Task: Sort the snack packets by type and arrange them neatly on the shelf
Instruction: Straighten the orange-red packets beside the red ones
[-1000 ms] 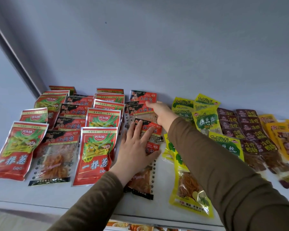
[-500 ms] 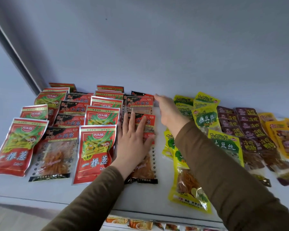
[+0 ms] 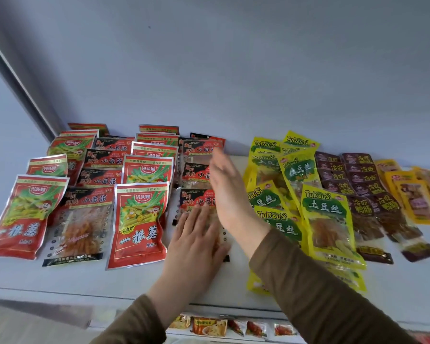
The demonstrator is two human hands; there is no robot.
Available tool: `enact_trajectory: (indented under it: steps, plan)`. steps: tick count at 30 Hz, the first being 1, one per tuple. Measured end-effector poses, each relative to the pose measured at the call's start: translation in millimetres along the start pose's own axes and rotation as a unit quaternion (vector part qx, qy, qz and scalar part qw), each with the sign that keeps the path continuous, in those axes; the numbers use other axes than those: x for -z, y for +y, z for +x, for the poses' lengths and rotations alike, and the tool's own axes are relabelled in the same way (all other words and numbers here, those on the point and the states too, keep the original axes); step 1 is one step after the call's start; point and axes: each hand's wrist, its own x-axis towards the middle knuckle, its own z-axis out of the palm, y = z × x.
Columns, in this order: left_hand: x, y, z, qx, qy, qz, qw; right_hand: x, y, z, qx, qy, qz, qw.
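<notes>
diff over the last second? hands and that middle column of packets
Right hand left the far packets, pulled back and lifted edge-on, open and blurred, holding nothing. The black-and-red packet column, skewed before, now runs straight front to back. Left hand stayed flat on the nearest packet. Red and yellow packets unchanged.
</notes>
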Motion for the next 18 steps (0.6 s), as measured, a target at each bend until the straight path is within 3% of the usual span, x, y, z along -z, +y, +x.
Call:
enact_trajectory:
  steps: [2, 5, 13, 18]
  plan:
    - [-2, -4, 2, -0.009, 0.001, -0.002, 1.000, -3, 16, -15, 0.021, -0.015, -0.042, 0.999]
    - [-2, -9, 7, -0.011, 0.006, -0.006, 1.000, 10, 30, -13, 0.029, 0.024, -0.089, 0.995]
    - [5, -6, 16, 0.062, 0.024, -0.001, 0.998, 29, 23, 33, -0.063, 0.069, -0.070, 0.993]
    - [0, -8, 12, 0.062, 0.042, -0.025, 0.997, 11, 18, 44, -0.081, 0.094, -0.083, 0.989]
